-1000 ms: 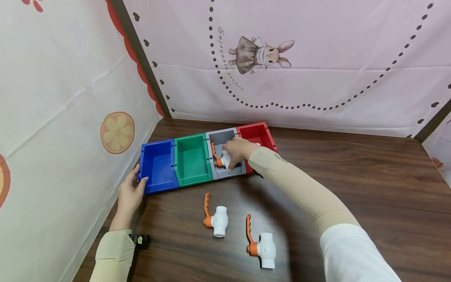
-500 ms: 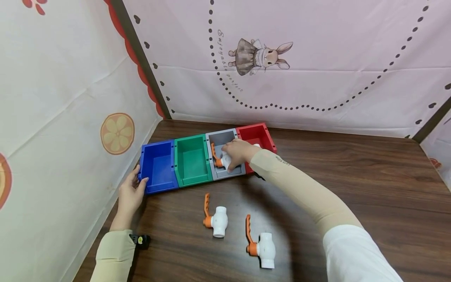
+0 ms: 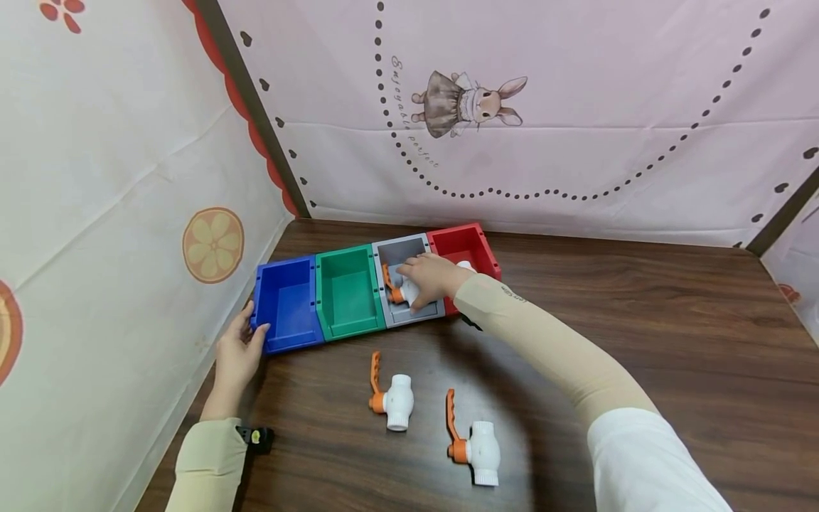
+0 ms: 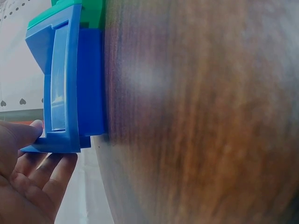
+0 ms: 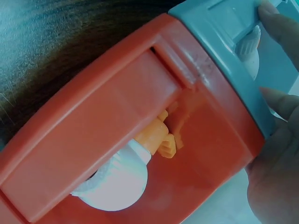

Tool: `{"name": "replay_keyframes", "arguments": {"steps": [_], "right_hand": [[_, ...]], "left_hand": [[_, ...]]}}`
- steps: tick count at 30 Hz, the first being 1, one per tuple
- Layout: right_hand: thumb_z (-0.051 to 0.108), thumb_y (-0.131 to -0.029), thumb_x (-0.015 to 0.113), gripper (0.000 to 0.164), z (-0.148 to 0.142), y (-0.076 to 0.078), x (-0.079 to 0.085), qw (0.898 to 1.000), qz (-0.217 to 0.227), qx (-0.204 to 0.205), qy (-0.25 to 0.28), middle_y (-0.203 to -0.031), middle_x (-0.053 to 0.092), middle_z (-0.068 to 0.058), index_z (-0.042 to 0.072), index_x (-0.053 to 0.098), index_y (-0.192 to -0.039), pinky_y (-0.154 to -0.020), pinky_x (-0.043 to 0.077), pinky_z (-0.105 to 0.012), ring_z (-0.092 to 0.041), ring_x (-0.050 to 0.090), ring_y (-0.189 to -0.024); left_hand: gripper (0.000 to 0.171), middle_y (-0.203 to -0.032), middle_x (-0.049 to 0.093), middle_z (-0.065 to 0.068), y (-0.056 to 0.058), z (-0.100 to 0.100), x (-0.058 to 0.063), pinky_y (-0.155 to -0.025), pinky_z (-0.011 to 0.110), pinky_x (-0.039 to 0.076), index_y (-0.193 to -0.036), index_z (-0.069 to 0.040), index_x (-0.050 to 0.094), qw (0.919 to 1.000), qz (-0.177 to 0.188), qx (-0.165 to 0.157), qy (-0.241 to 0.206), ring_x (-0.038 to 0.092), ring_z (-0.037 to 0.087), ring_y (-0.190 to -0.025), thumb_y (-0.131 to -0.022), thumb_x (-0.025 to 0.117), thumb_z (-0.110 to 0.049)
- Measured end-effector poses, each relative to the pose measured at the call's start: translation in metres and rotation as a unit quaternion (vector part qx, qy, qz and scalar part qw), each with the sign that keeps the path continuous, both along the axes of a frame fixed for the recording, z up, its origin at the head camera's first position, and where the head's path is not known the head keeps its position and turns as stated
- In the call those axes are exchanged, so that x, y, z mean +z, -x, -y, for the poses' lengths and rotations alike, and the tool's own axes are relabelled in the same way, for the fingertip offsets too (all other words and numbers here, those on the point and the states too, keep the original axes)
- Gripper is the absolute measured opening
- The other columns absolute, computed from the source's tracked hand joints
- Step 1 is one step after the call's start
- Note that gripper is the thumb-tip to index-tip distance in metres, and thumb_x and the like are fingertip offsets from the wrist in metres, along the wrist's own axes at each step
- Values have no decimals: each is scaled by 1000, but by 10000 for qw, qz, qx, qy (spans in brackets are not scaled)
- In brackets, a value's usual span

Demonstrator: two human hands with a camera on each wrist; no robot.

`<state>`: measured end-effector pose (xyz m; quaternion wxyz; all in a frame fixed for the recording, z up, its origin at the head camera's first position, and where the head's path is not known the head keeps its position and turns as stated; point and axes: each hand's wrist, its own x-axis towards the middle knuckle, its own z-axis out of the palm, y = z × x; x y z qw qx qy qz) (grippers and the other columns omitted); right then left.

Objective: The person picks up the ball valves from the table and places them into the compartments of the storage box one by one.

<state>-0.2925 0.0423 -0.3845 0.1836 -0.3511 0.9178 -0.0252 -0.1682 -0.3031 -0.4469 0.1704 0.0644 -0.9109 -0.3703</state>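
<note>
My left hand (image 3: 238,352) holds the outer end of the blue bin (image 3: 288,340), thumb over its rim and fingers against the outside, as the left wrist view also shows. My right hand (image 3: 431,276) reaches over the grey bin (image 3: 416,318), fingers spread above a white ball valve (image 3: 410,290) with an orange handle lying inside. In the right wrist view, part of that valve (image 5: 250,53) shows between thumb and finger, which lie at the grey rim. Another white and orange valve (image 5: 117,182) sits in the red bin (image 5: 84,154), mostly hidden by my arm in the head view.
A green bin (image 3: 348,331) joins the blue and grey ones in one slanting row. Two more ball valves lie on the wooden table: one valve (image 3: 399,403) in front of the row, another valve (image 3: 485,454) nearer and further right. Cloth walls (image 3: 576,163) stand behind and left.
My right hand's fingers have spread slightly to the left over the valve in the grey bin. The left hand keeps its hold on the blue bin, and the loose valves lie as before.
</note>
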Motion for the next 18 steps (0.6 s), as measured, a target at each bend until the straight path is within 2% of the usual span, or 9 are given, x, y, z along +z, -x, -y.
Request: {"name": "replay_keyframes", "arguments": {"steps": [8,13,16,18], "right_hand": [[40,-78,76,83,-1,0,-2,9998,-88,14,177,-147,42,-8,13,38,-146,-117,26,-44,-26,40,-133],[40,-78,77,84,-3,1,-3,9991,-101,-14,404,-148,40,-8,12,38,-146,-116,29,-44,-26,37,-135],[39,-78,77,84,-5,1,-2,9985,-97,-31,540,-149,38,-8,12,37,-146,-115,31,-44,-25,36,-136],[40,-77,77,85,-6,1,-1,9981,-110,-8,608,-149,38,-8,12,36,-147,-115,31,-44,-25,36,-136]], "left_hand": [[51,-136,49,27,-1,-1,0,-91,47,46,-139,5,44,9999,-88,-107,-72,55,43,-117,-91,60,-1],[52,-136,49,27,0,-2,0,-91,49,47,-140,3,43,10000,20,-55,-56,55,42,-117,-91,60,-2],[52,-136,50,27,0,-2,0,-91,44,48,-140,3,43,9999,37,-44,-84,56,41,-117,-91,60,-2],[52,-135,50,27,0,-1,0,-91,28,51,-140,2,43,9999,-3,-38,-94,56,41,-116,-91,60,-2]]}}
